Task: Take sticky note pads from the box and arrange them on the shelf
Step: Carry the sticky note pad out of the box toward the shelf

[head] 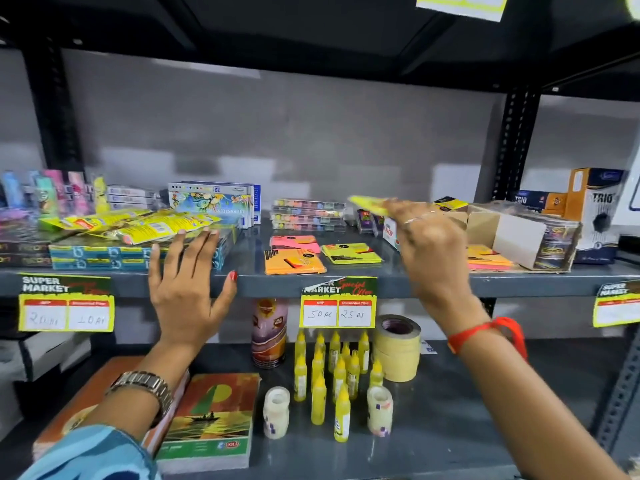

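Right hand (429, 244) pinches a yellow sticky note pad (369, 204) by one end at the fingertips, fingers closed on it, pad blurred and raised above the shelf (433, 282); left hand (187, 271) is spread flat and empty, resting at the shelf edge well left of the grip. Below-left of the held pad lie the orange pad (294, 261), pink pad (294, 242) and yellow pad (351, 252); the cardboard box (519, 237) sits just right of the grip. Risk, as judged: the end-only pinch lets the pad swing or slip, landing crooked or knocking the laid row askew.
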Motion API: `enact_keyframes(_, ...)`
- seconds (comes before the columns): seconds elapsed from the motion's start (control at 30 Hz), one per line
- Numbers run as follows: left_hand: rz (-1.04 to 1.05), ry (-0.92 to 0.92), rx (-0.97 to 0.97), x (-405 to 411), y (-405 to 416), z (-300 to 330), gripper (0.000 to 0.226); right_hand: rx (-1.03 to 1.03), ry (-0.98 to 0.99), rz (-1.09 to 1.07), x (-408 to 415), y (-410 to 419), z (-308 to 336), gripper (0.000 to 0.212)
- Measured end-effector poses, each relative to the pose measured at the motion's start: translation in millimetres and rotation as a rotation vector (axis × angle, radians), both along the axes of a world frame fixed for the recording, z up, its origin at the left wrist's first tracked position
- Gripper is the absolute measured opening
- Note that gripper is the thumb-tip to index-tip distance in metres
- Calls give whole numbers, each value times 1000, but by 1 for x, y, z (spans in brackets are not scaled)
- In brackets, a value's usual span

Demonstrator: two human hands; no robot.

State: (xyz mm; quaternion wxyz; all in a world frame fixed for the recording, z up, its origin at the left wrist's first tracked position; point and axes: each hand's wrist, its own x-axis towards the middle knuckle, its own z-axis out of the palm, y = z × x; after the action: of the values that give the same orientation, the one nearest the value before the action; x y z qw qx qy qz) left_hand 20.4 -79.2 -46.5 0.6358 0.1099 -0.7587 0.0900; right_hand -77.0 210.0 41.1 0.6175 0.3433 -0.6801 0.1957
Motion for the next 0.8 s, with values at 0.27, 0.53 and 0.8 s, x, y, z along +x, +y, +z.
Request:
enact_keyframes(0.27, -2, 12, 5, -2, -1, -1, 58, 409, -629, -35, -14, -31, -8, 40)
enact_keyframes(0.53, 0, 43, -2, -5, 0, -3, 58, 76, -419, -14, -7, 24, -10, 25)
enact_keyframes(0.8, -3, 49, 14, -4, 3, -1, 58, -52, -564, -311, -23, 82, -20, 18)
